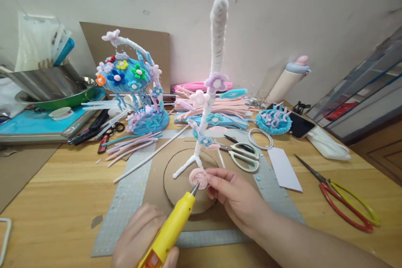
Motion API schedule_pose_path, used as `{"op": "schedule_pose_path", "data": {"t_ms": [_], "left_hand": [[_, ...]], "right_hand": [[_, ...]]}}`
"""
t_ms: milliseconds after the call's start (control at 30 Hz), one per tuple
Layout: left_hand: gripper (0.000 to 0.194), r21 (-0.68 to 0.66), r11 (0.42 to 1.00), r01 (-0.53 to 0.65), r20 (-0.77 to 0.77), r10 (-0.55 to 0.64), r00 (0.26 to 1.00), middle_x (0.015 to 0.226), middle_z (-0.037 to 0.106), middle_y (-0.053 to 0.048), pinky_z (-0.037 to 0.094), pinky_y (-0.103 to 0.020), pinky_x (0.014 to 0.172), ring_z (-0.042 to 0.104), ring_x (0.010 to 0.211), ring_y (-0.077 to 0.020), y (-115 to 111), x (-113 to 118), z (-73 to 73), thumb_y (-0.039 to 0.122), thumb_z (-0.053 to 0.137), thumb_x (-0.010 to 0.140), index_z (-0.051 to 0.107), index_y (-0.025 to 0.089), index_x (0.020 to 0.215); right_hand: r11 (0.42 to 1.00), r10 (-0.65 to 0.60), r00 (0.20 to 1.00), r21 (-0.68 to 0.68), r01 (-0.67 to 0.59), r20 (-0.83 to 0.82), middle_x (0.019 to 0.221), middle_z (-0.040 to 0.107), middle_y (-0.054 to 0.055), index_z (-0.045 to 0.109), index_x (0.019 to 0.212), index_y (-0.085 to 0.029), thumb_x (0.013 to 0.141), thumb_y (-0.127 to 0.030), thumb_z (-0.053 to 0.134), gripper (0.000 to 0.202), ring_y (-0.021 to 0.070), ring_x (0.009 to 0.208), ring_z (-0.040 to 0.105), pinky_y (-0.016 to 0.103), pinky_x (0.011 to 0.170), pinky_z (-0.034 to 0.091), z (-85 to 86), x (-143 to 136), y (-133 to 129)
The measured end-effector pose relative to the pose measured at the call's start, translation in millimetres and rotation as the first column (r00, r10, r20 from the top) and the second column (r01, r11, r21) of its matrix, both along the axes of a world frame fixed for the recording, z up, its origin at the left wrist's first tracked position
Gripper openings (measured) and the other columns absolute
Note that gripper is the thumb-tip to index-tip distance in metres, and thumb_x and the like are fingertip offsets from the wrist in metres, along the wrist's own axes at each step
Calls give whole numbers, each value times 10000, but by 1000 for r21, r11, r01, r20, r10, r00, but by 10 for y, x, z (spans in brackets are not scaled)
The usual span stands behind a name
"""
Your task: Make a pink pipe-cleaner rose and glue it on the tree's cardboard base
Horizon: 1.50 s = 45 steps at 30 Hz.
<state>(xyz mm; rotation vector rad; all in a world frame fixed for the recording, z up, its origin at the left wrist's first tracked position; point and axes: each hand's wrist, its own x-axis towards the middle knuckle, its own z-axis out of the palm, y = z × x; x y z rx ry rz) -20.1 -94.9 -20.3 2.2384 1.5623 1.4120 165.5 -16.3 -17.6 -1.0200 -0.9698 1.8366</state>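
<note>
My left hand (140, 230) is wrapped round a yellow glue gun (174, 228), whose metal nozzle touches or nearly touches a pink coiled disc (196, 176). Pinched between the fingers of my right hand (230, 192) is the right edge of that fuzzy disc. Just behind it stands a white pipe-cleaner stem (205, 121) with a forked foot, upright on a cardboard sheet (157, 192) marked with a drawn circle. Along the stem sit a lilac flower (216, 83), a pink flower (199, 99) and small blue flowers (214, 118).
A finished blue flower lamp shape (128, 75) stands at back left. Bundles of pipe cleaners (216, 106) lie behind the stem. Green-handled scissors (243, 155), a wire coil (260, 138) and red-yellow scissors (342, 201) are on the right. A grey cutting mat (109, 226) lies beneath the cardboard.
</note>
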Motion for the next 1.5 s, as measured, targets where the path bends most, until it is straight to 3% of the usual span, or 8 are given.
{"op": "schedule_pose_path", "data": {"t_ms": [100,200,333,833,1267,1500], "left_hand": [[153,-5,999,45,85,-44,995,598,457,-13,397,-322,528,458,561,-178,-13,-6,-104,261,455,856,487,220,712],[70,-41,992,119,9,-118,993,606,448,0,379,-318,535,449,560,-171,-21,-73,-118,165,492,788,473,222,752],[134,-70,978,197,-116,-204,972,620,468,-1,402,-313,539,472,572,-173,-12,-179,-53,104,513,734,473,214,800],[175,-2,988,153,-122,-152,981,570,409,26,354,-279,491,436,520,-150,13,-160,-23,132,523,780,414,224,679],[231,-9,994,113,-193,-113,975,577,337,44,337,-263,477,396,509,-140,0,-187,-112,134,474,800,312,227,664],[233,15,992,127,-202,-121,972,558,347,49,329,-249,466,395,489,-123,24,-162,-59,129,484,788,320,224,651]], "right_hand": [[1000,-8,1000,17,7,29,828,702,32,752,894,-190,746,-404,731,261,101,646,437,237,637,341,2,3,-12],[1000,-3,999,30,2,33,811,696,20,754,894,-200,750,-403,727,250,101,645,434,240,641,336,13,8,-21],[1000,-2,999,30,1,46,794,688,20,752,889,-193,740,-410,729,265,104,639,425,246,637,326,31,9,-21],[998,20,997,51,-25,80,835,684,34,743,908,-179,773,-408,696,270,112,652,402,258,638,309,22,17,-17],[998,26,996,52,-31,86,851,698,38,740,912,-176,779,-400,691,265,113,648,407,253,630,322,27,21,-29],[984,10,992,176,-33,128,892,720,18,760,871,-231,798,-402,676,203,152,751,563,274,733,418,126,3,-15]]}}
